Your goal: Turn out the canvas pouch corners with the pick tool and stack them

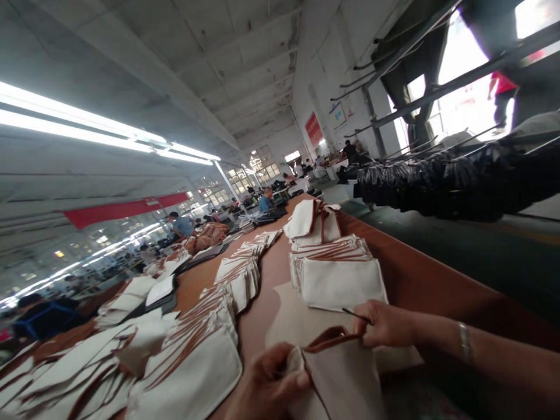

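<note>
A beige pouch-like piece (345, 379) with a brown inner edge is held up at the near side of the table. My left hand (277, 376) is closed on its left edge, thumb on top. At the top right corner of the piece, my right hand (385, 324) is closed around a slim dark tool (356, 315), whose kind I cannot make out; its fingers also touch the brown edge. Just beyond stands a stack of cream pieces (343, 283) with brown edging. The lower part of the held piece leaves the view.
A long brown-covered table (406, 262) runs away from me. Rows of cream pieces (196, 373) lie along its left side, with loose straps and panels (74, 373) further left. Black items hang on a rack (437, 186) at right. Several people sit or stand further back.
</note>
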Tool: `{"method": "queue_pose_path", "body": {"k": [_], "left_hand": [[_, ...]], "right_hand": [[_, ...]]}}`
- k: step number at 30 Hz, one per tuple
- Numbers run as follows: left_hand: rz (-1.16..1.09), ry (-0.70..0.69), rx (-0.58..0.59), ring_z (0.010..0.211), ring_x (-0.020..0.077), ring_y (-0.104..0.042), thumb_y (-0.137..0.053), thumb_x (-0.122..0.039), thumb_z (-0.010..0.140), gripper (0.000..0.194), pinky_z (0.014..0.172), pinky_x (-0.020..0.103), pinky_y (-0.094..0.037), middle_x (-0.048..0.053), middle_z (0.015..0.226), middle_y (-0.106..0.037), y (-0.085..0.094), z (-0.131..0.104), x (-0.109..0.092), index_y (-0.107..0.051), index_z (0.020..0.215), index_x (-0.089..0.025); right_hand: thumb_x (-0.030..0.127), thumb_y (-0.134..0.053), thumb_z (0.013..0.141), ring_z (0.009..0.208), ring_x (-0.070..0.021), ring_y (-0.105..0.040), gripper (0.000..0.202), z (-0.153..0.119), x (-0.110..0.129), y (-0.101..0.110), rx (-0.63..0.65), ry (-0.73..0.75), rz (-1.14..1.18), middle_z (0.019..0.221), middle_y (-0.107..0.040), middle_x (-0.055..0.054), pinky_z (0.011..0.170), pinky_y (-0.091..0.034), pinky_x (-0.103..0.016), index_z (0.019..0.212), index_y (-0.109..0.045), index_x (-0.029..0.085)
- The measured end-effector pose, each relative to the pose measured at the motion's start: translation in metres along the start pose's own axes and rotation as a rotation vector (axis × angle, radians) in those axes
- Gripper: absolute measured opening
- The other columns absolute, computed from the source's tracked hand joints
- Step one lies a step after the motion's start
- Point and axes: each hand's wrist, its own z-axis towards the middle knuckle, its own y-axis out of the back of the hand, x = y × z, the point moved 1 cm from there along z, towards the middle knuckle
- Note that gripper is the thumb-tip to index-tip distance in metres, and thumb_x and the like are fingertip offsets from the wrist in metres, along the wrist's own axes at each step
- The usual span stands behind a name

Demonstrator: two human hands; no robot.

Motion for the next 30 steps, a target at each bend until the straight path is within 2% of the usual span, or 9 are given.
{"method": "queue_pose_path", "body": {"k": [1, 3, 5, 8, 13, 18, 22, 26, 30], "left_hand": [[0.014, -0.017, 0.045, 0.062, 0.0105, -0.047, -0.084, -0.058, 0.065, 0.054, 0.056, 0.022, -0.034, -0.001, 0.070, -0.057, -0.008, 0.008, 0.005, -0.068, 0.088, -0.012], [0.100, -0.014, 0.128, 0.060, 0.0093, -0.040, -0.082, -0.055, 0.068, 0.052, 0.053, 0.021, -0.026, 0.000, 0.068, -0.053, -0.025, 0.021, 0.014, -0.070, 0.089, -0.010], [0.145, -0.006, 0.169, 0.061, 0.0096, -0.038, -0.080, -0.054, 0.071, 0.049, 0.053, 0.022, -0.024, -0.001, 0.068, -0.050, -0.039, 0.028, 0.021, -0.069, 0.090, -0.010], [0.094, -0.024, 0.151, 0.063, 0.0104, -0.038, -0.079, -0.053, 0.073, 0.045, 0.054, 0.022, -0.025, -0.001, 0.069, -0.049, -0.048, 0.030, 0.023, -0.066, 0.086, -0.011], [0.059, -0.026, 0.137, 0.062, 0.0093, -0.036, -0.079, -0.055, 0.071, 0.049, 0.054, 0.023, -0.022, -0.002, 0.068, -0.048, -0.047, 0.022, 0.015, -0.067, 0.084, -0.010], [-0.001, 0.011, 0.065, 0.057, 0.0080, -0.031, -0.082, -0.053, 0.069, 0.045, 0.052, 0.023, -0.018, -0.004, 0.060, -0.044, -0.051, 0.025, 0.015, -0.062, 0.071, -0.012], [-0.069, 0.044, 0.053, 0.056, 0.0085, -0.036, -0.082, -0.055, 0.065, 0.047, 0.052, 0.022, -0.023, -0.002, 0.060, -0.049, -0.057, 0.030, 0.009, -0.063, 0.065, -0.013], [-0.050, 0.086, -0.020, 0.054, 0.0094, -0.041, -0.081, -0.059, 0.063, 0.049, 0.051, 0.022, -0.027, 0.000, 0.060, -0.055, -0.060, 0.035, 0.007, -0.068, 0.061, -0.012], [-0.028, 0.129, -0.083, 0.051, 0.0098, -0.043, -0.081, -0.062, 0.062, 0.052, 0.050, 0.023, -0.028, 0.000, 0.057, -0.056, -0.058, 0.040, 0.019, -0.070, 0.060, -0.011]], "right_hand": [[0.020, -0.076, 0.058, 0.075, -0.0174, -0.061, 0.022, -0.001, 0.003, -0.001, -0.010, 0.026, -0.013, 0.081, -0.067, -0.004, 0.061, -0.048, -0.022, 0.079, -0.073, 0.013], [0.020, -0.073, 0.065, 0.084, -0.0182, -0.061, 0.033, -0.006, 0.019, -0.005, -0.019, 0.050, 0.019, 0.098, -0.069, -0.007, 0.067, -0.049, -0.023, 0.098, -0.075, 0.014], [0.029, -0.064, 0.080, 0.064, -0.0104, -0.055, 0.040, -0.014, 0.041, -0.012, 0.063, -0.004, 0.112, 0.096, -0.066, -0.005, 0.052, -0.043, -0.018, 0.117, -0.070, 0.016], [0.028, -0.064, 0.081, 0.050, -0.0045, -0.043, 0.037, -0.023, 0.061, -0.022, 0.215, -0.061, 0.216, 0.079, -0.060, 0.001, 0.043, -0.035, -0.014, 0.115, -0.068, 0.015], [0.026, -0.069, 0.074, 0.047, -0.0048, -0.042, 0.031, -0.022, 0.043, -0.037, 0.282, -0.125, 0.344, 0.069, -0.055, 0.004, 0.041, -0.031, -0.014, 0.102, -0.064, 0.014], [0.037, -0.074, 0.078, 0.059, -0.0073, -0.042, 0.033, -0.019, 0.032, -0.042, 0.279, 0.065, 0.385, 0.072, -0.055, 0.002, 0.051, -0.033, -0.017, 0.094, -0.063, 0.011], [0.032, -0.067, 0.085, 0.064, -0.0083, -0.041, 0.024, -0.021, 0.037, -0.039, 0.260, 0.135, 0.275, 0.074, -0.053, 0.002, 0.055, -0.034, -0.019, 0.091, -0.063, 0.010], [0.027, -0.062, 0.087, 0.064, -0.0093, -0.042, 0.017, -0.021, 0.033, -0.035, 0.213, 0.131, 0.169, 0.072, -0.052, 0.002, 0.056, -0.035, -0.019, 0.091, -0.064, 0.011], [0.030, -0.064, 0.084, 0.059, -0.0082, -0.043, 0.019, -0.019, 0.027, -0.032, 0.214, 0.064, 0.241, 0.069, -0.052, 0.003, 0.052, -0.035, -0.018, 0.090, -0.064, 0.012]]}}
